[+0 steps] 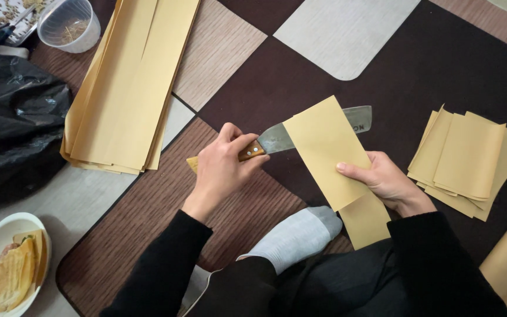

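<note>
Folded tan paper strip (pixel 330 155) held above brown mat (pixel 441 64), knife (pixel 300 134) blade inside fold. Right hand (pixel 385 182) fingers pinch strip; left hand (pixel 221 167) clamped on wooden handle. Slitting step; next likely needs steady pull along crease. Cut pile (pixel 467 161) right, uncut sheets (pixel 127 82) left.

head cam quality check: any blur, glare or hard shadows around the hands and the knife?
Head view: soft, even light, only faint shadows under the left hand and right hand; mild sheen on the knife blade, no blown glare; folded paper strip sharp, edges crisp; slight softness toward the corners, such as the plastic cup.
</note>
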